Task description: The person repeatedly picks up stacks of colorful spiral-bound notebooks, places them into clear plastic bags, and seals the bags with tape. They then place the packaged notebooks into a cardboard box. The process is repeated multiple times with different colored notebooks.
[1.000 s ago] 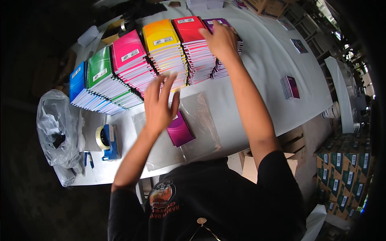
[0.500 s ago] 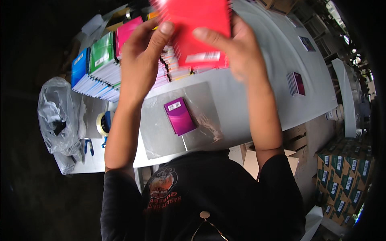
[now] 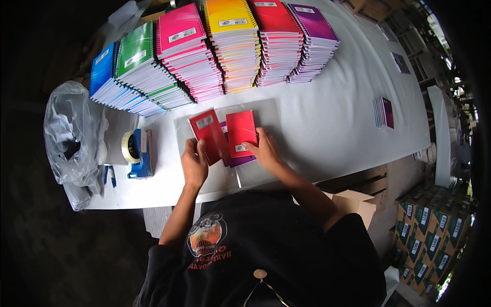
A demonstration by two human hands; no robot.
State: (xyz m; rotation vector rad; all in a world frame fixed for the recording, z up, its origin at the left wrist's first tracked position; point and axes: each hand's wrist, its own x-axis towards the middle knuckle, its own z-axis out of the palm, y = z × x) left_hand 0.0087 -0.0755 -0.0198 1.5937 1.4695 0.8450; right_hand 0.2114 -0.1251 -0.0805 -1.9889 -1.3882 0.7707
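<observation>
Two red spiral notebooks are in my hands over the table. My left hand (image 3: 196, 161) grips the lower edge of a darker-looking red notebook (image 3: 208, 137), tilted and slightly blurred. With thumb and fingers on its lower right side, my right hand (image 3: 266, 149) holds a second red notebook (image 3: 240, 130), whose white label is at its lower end. Beneath them a purple notebook (image 3: 243, 161) lies mostly covered on a clear plastic sheet (image 3: 190, 192).
Tall notebook stacks in blue (image 3: 102, 64), green (image 3: 135, 51), pink (image 3: 180, 30), yellow, red and purple line the far side. At left are a blue tape dispenser (image 3: 141, 153) and a clear plastic bag (image 3: 64, 133). A small notebook pile (image 3: 383, 112) sits at right; patterned cartons (image 3: 429, 235) stand beyond the table.
Both hands have come down and nearer from the stacks with the red notebooks. These are now apart, one in each hand, over the purple notebook.
</observation>
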